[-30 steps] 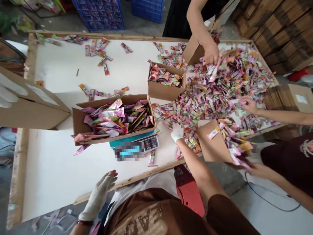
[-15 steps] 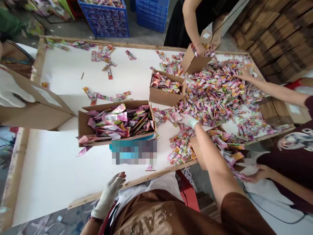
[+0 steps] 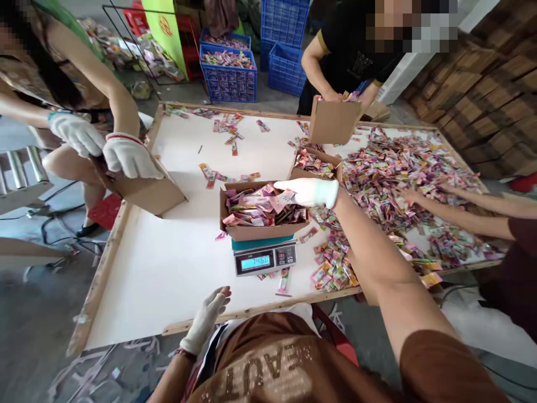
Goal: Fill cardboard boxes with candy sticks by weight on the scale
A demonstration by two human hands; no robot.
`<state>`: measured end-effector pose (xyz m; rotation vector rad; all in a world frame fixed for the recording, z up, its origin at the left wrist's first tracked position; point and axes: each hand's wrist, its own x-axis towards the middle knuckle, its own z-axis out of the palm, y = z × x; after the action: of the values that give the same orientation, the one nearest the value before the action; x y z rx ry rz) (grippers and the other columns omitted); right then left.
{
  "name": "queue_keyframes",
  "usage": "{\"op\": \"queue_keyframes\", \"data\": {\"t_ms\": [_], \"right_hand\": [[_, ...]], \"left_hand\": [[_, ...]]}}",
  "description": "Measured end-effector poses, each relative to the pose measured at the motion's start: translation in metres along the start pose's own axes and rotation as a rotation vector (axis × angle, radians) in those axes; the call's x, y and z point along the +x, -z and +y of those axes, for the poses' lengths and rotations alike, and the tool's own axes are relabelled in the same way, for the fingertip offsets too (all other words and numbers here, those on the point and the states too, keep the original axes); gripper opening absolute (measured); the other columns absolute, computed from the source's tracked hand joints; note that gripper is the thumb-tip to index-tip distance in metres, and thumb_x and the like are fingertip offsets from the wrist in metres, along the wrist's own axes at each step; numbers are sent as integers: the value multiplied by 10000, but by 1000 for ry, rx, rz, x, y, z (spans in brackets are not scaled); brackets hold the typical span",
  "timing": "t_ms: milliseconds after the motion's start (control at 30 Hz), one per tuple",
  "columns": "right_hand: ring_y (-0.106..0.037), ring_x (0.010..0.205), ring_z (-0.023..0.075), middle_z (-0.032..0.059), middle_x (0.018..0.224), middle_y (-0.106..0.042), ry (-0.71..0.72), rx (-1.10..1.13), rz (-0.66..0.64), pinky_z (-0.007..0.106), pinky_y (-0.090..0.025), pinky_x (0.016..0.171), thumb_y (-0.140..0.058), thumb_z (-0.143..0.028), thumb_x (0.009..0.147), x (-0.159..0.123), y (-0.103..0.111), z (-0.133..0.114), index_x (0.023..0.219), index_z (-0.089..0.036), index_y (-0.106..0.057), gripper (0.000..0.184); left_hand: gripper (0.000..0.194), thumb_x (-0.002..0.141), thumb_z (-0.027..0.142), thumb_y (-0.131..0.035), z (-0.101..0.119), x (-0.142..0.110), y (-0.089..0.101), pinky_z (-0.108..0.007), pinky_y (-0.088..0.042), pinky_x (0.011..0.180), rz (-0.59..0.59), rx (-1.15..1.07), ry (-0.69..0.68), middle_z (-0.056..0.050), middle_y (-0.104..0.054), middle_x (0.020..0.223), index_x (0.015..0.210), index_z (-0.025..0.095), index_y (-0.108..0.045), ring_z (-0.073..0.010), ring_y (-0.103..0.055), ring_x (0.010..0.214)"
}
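My right hand [image 3: 308, 192], in a white glove, reaches over an open cardboard box [image 3: 264, 232] and grips a small pink snack packet [image 3: 283, 200] by its end. Many similar packets fill the box, which sits on the teal platform of a digital scale [image 3: 265, 258] with a lit display. My left hand [image 3: 208, 314], in a glove that leaves fingertips bare, hovers by the table's front edge. Its fingers are loosely bent and apart, holding nothing.
A large heap of packets [image 3: 390, 173] covers the right of the table, where a co-worker's arms [image 3: 457, 215] reach in. Another filled box [image 3: 316, 162] stands behind mine. At left, a co-worker's gloved hands [image 3: 130, 157] hold a carton [image 3: 151, 190]. Across, another person handles a box [image 3: 333, 120].
My right hand has moved from the packet heap leftward to above the box on the scale, carrying a packet. The view has shifted, and the left co-worker's carton is now tilted.
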<state>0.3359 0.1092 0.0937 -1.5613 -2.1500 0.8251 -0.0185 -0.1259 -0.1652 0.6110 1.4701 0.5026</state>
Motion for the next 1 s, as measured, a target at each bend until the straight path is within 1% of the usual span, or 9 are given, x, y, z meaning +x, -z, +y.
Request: {"op": "queue_keyframes", "data": {"t_ms": [67,133,267,400,600,700,833,900,1000], "right_hand": [[-733,1094,213,46,1087,-797,42,-6,-45,413,-537,1094,-601,-167,850,-11,2,-2,1009,-177,-773,235],[-727,1090,215,68,1090,-780,72,54,10,423,-544,1083,-562,-190,901,-30,14,1,1020,-164,-752,225],[-692,778,165,35,832,-693,4,289,155,350,-618,782,-591,-296,977,-71,32,4,982,-173,-702,165],[-624,662,129,1,730,-618,-41,373,178,304,-591,664,-657,-382,976,-87,27,-3,905,-190,-663,204],[-633,669,124,3,747,-645,13,328,181,298,-568,661,-654,-405,978,-90,18,-9,876,-200,-648,230],[-636,665,131,7,746,-650,3,324,167,302,-556,652,-646,-366,973,-90,18,-5,870,-202,-643,194],[-650,727,161,22,789,-671,-42,228,128,333,-575,706,-652,-312,945,-73,7,1,943,-192,-665,120],[-686,891,212,62,965,-724,-64,94,116,389,-600,838,-744,-290,863,-61,-2,3,1099,-179,-683,267],[-653,1205,313,134,1361,-668,-65,-38,117,491,-563,1041,-846,-284,762,-55,-13,17,1440,-196,-582,733]], "left_hand": [[826,636,773,-757,-10,-1,18,-470,-535,1069,17,-13,-18,-200,-711,1335,1215,188,-683,-362,-692,1252],[836,637,783,-758,-13,-3,32,-484,-530,1080,59,-30,-37,-209,-707,1339,1212,182,-677,-371,-685,1261],[879,591,800,-780,-2,-3,45,-497,-534,1071,157,-72,-66,-233,-704,1325,1182,159,-670,-392,-673,1271],[920,615,812,-771,25,5,42,-427,-526,1070,182,-99,-113,-208,-676,1383,1251,160,-643,-340,-660,1285],[755,740,722,-786,88,4,30,-377,-513,1028,135,-108,-344,-142,-709,1286,1237,162,-684,-264,-680,1171],[755,763,686,-796,122,-3,23,-350,-517,969,137,-86,-469,-123,-712,1221,1282,154,-663,-223,-683,1061],[603,868,608,-728,175,-18,11,-305,-506,831,164,200,-760,-75,-698,1077,1285,178,-652,-170,-631,855],[439,912,556,-679,206,-27,0,-305,-486,773,212,471,-945,-69,-681,1004,1147,185,-699,-167,-592,782],[303,946,466,-610,249,-30,-31,-330,-487,777,210,822,-1162,-87,-680,1005,1022,202,-738,-210,-618,825]]}}
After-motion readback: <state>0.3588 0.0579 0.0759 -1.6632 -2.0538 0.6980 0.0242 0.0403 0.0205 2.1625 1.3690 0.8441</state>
